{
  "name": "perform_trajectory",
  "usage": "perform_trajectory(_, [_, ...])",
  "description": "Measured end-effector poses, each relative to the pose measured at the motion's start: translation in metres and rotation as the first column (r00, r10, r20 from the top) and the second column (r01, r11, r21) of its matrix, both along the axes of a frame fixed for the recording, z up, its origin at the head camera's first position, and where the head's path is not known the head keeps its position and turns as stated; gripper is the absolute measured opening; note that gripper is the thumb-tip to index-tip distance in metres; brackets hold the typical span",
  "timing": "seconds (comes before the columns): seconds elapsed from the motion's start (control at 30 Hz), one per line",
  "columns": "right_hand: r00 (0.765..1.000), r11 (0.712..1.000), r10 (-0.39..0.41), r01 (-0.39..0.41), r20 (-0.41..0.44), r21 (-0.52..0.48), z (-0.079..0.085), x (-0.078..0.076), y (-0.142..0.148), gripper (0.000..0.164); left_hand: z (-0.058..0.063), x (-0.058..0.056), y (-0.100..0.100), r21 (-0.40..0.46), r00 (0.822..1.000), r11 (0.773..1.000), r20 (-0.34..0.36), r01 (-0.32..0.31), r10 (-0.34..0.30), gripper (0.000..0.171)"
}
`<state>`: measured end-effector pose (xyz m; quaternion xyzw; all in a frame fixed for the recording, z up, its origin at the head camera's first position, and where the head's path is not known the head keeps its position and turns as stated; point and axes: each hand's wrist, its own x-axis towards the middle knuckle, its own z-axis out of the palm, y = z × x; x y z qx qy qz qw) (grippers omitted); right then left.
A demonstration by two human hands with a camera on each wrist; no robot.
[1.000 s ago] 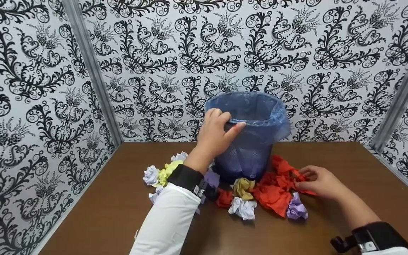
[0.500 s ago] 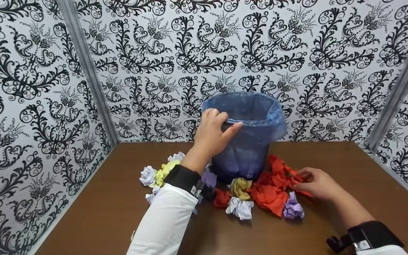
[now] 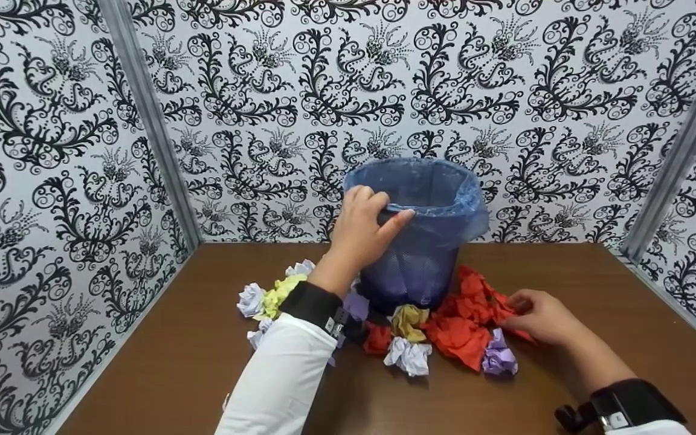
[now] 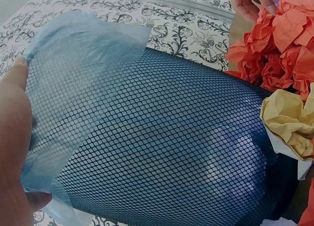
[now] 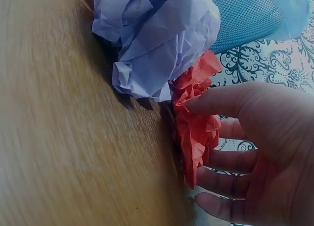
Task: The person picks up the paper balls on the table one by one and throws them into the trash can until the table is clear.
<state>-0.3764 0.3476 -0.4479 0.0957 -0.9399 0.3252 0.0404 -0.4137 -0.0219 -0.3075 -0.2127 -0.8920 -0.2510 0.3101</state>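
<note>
A mesh wastebasket (image 3: 414, 266) with a blue plastic liner (image 3: 466, 223) over its rim stands on the brown table. My left hand (image 3: 360, 226) grips the near left of that rim, fingers over the edge, thumb along the outside. Right of the basket lies a heap of crumpled red paper (image 3: 460, 341). At the heap's right side my right hand (image 3: 544, 317) pinches a piece of crumpled red paper (image 5: 194, 132); in the right wrist view the thumb presses one face and the fingers curl behind. A crumpled purple paper (image 5: 162, 39) lies close beside it.
A mustard paper ball (image 3: 409, 322) and a white paper ball (image 3: 408, 356) lie in front of the basket. Yellow paper (image 3: 281, 295) and several white balls sit to the left, partly behind the left arm. Patterned walls (image 3: 251, 90) enclose the table (image 3: 161, 362).
The whole scene has shifted slightly left in the head view. My right hand has lowered a little at the red paper; my left hand keeps its grip on the rim.
</note>
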Motion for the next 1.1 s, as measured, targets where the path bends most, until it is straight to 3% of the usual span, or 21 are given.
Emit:
perform_trajectory(0.2, [1.0,1.0,-0.013,0.013,-0.003,-0.004,-0.0002,0.003,-0.0031,0.044,-0.0006,0.0007,-0.0002,0.003,1.0,1.0,0.006,0.006,-0.006,0.057])
perform_trajectory(0.47, [0.999,0.999,-0.023,0.024,0.032,-0.027,-0.001,0.0034,-0.0052,0.073,-0.0004,0.0017,-0.0005,0.001,1.0,1.0,0.019,0.002,-0.002,0.057])
perform_trajectory(0.57, [0.999,0.999,-0.022,0.024,0.039,-0.028,-0.0004,0.0039,-0.0052,0.077,0.0008,0.0021,-0.0002,0.001,1.0,1.0,0.018,0.004,-0.004,0.058])
perform_trajectory(0.73, [0.999,1.0,-0.014,0.014,0.038,-0.002,0.0002,0.0039,-0.0055,0.063,0.0018,0.0022,-0.0004,0.002,1.0,1.0,0.016,0.006,-0.006,0.058])
perform_trajectory(0.93, [0.999,0.995,0.005,0.0,-0.047,0.101,0.0006,0.0025,-0.0047,0.038,0.0026,0.0023,-0.0002,0.016,1.0,1.0,0.009,0.007,-0.007,0.055])
perform_trajectory(1.1, [0.999,0.993,0.013,-0.007,-0.052,0.114,0.0019,0.0023,-0.0036,0.035,0.0029,0.0027,0.0002,0.018,1.0,1.0,0.014,0.004,-0.004,0.056])
